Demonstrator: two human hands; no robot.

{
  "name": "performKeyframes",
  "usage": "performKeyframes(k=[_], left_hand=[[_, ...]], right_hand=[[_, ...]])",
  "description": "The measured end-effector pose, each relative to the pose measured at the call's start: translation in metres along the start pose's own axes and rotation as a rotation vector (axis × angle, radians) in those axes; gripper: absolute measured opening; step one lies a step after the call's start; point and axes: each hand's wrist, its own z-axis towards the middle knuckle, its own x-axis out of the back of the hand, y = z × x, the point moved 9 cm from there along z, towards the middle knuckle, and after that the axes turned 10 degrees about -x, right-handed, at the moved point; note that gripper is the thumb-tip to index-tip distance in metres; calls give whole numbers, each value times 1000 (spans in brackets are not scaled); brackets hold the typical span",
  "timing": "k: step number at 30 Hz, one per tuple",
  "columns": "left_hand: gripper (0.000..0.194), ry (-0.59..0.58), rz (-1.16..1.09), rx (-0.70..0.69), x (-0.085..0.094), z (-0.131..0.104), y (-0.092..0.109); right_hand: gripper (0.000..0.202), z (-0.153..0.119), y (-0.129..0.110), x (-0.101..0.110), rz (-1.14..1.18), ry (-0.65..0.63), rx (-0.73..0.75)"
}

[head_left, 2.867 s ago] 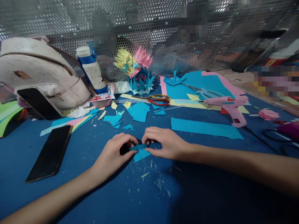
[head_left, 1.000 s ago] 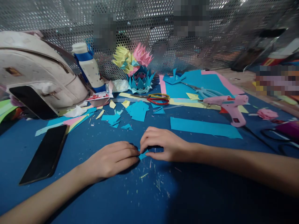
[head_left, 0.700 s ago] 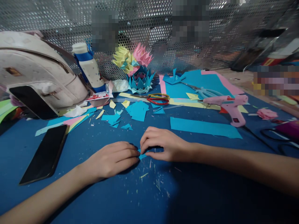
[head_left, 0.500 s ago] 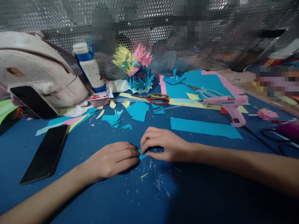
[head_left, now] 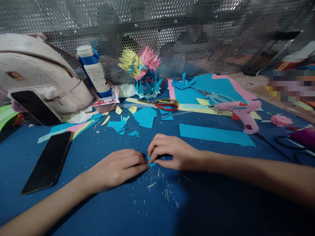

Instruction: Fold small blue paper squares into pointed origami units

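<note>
A small piece of blue paper (head_left: 152,164) lies on the blue tabletop, mostly covered by my fingers. My left hand (head_left: 123,166) rests low on the table, its fingertips pressed on the paper's left side. From the right, my right hand (head_left: 172,152) pinches the same paper between thumb and fingers. Beyond my hands are loose blue paper pieces (head_left: 145,117) and small blue scraps (head_left: 118,125). A long blue paper strip (head_left: 214,133) lies past my right hand.
A pink glue gun (head_left: 246,113) with a cord sits at right. Red-and-yellow scissors (head_left: 167,104) lie behind the scraps, near a folded-paper flower arrangement (head_left: 147,86). At left are a phone (head_left: 48,162), another phone (head_left: 35,107), a bottle (head_left: 94,72) and a backpack (head_left: 36,72).
My left fingertips have shifted very slightly to the right over the blue paper. My right hand stays almost where it was.
</note>
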Motion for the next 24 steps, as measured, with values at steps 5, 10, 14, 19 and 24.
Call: performKeyframes(k=[5,10,14,19,24], left_hand=[[27,26,80,-52,0,0,5],[32,33,192,-108,2,3,15],[33,52,285,-95,6,6,21],[27,48,274,-48,4,5,18],[26,39,295,-29,3,3,14]], right_hand=[[12,0,-2,1,-17,17,18],[18,-8,-17,-4,-259,42,148],[24,-12,-24,-12,-459,24,191],[23,-12,-23,-15,-517,18,144],[19,-12,-24,-14,-550,38,106]])
